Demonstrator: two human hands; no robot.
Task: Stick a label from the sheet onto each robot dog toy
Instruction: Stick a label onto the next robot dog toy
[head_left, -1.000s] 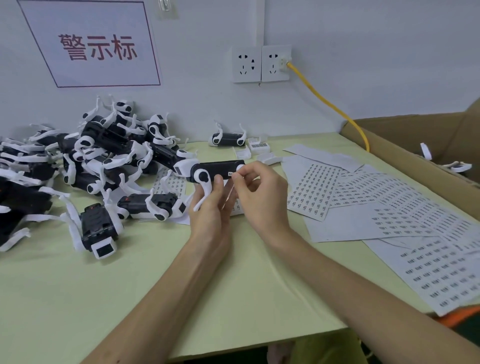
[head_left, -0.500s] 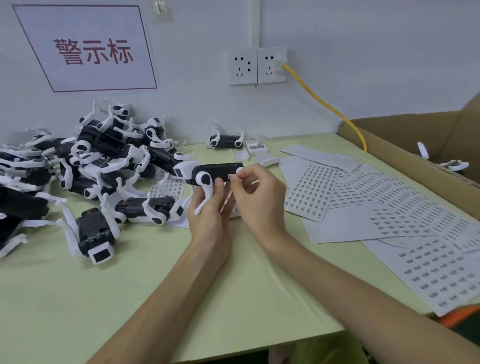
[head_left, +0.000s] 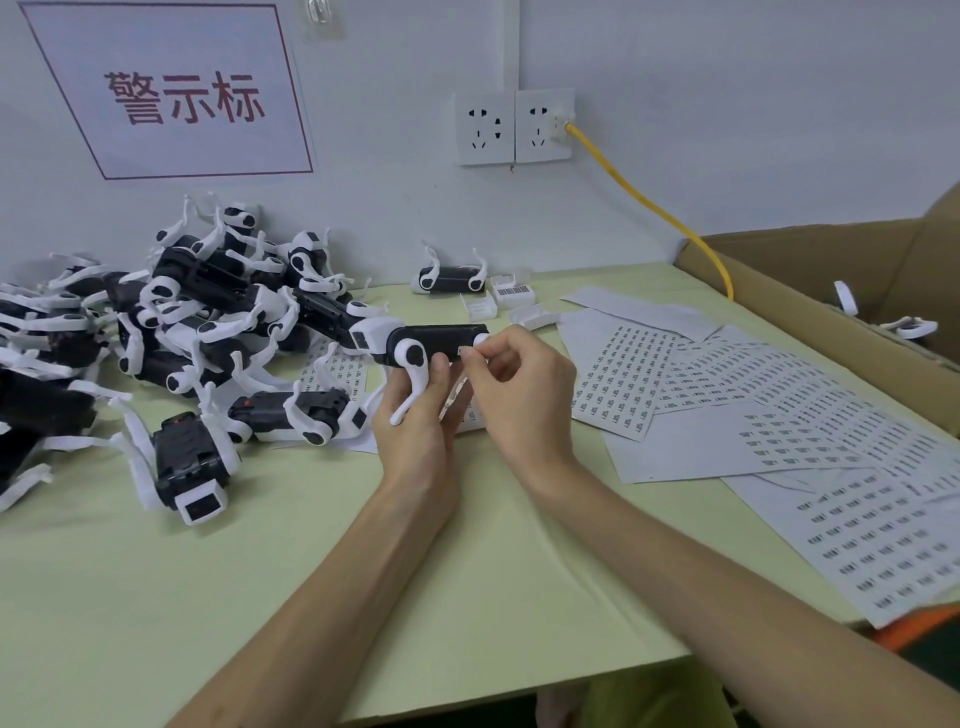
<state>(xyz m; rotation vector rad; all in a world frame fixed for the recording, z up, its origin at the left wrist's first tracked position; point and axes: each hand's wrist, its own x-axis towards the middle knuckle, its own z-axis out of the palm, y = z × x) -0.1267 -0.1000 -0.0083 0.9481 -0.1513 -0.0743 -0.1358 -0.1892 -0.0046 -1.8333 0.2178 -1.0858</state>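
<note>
Currently one robot dog toy is held up over the worktop, black body level, head end toward the pile. Left hand grips it from below, thumb curled up against the body beside a white leg. Right hand is at the tail end: thumb and forefinger pinched together against the body there. A small white patch shows at the fingertips; probably the label, too small to confirm.

Progress, judged from the layout only:
- Label application on this toy looks under way, not yet pressed flat and released.
- Heap of toys lies on the left of the worktop, tangled; whether any carry labels cannot be told.
- One toy lies apart near the wall, beside small white plastic pieces.
- Cardboard box on the right holds a few white parts; possibly the bin for finished units.
- Label sheets are fanned out right of the hands, most rows still full, so stock is ample.

Estimate: early to middle; most of the heap likely remains.
</note>
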